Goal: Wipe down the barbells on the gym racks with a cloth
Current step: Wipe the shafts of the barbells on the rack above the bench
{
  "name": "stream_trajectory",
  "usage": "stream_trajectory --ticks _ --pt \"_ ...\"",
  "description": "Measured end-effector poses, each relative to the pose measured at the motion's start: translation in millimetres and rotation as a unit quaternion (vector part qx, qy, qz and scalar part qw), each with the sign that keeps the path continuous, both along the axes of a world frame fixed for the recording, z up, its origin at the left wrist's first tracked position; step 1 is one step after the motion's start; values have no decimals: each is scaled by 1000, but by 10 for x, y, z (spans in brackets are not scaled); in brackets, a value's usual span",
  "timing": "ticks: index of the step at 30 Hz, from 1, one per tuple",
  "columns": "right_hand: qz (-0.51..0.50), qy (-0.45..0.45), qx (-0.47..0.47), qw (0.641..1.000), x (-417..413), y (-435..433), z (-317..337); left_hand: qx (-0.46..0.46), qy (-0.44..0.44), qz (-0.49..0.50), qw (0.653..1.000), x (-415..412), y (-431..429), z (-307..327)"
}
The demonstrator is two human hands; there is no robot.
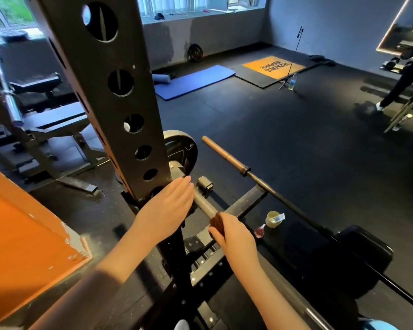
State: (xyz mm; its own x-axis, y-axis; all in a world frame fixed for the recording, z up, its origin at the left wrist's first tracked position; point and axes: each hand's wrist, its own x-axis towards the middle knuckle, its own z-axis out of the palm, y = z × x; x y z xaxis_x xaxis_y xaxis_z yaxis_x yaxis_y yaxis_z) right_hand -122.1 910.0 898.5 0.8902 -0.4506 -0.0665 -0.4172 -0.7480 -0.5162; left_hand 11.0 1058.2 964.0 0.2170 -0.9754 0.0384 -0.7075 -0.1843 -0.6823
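A grey barbell sleeve (204, 206) sticks out beside the black rack upright (110, 91), with a black weight plate (180, 148) at its far end. My left hand (169, 206) lies flat, fingers straight, over the sleeve next to the upright. My right hand (231, 234) grips a dark reddish-brown cloth (217, 222) pressed around the near end of the sleeve. A second barbell (260, 182) with a rusty brown sleeve runs diagonally on the rack to the right.
A small cup (272, 219) and a pink bottle (260, 231) stand on the black floor below the bars. A black bench pad (365, 253) is at lower right, an orange panel (22, 234) at left. A person's leg (401, 86) is at far right.
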Motion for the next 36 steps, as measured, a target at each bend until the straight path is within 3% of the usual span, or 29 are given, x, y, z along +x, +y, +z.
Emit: stream_trajectory --ticks 4,8,15,19,24,27,33,36 --pt "-18 -6 -30 999 -97 6 -26 -27 11 12 1000 -6 -1 29" --pt "-24 24 -55 998 339 50 76 10 6 12 1000 -9 -24 -10" --pt "14 29 -41 999 -42 -17 -33 21 13 8 1000 -23 -32 10" --pt "-3 48 -68 996 265 -6 27 19 8 12 1000 -42 -34 52" --pt "14 40 -31 999 94 -41 53 8 16 6 1000 -62 -20 64" --pt "10 2 -66 998 -169 -20 -25 -7 21 5 1000 -61 -11 68" --pt "3 44 -71 997 347 -20 85 -3 19 9 1000 -76 -21 85" --pt "4 31 -40 999 112 -20 26 -2 25 13 1000 -80 -14 107"
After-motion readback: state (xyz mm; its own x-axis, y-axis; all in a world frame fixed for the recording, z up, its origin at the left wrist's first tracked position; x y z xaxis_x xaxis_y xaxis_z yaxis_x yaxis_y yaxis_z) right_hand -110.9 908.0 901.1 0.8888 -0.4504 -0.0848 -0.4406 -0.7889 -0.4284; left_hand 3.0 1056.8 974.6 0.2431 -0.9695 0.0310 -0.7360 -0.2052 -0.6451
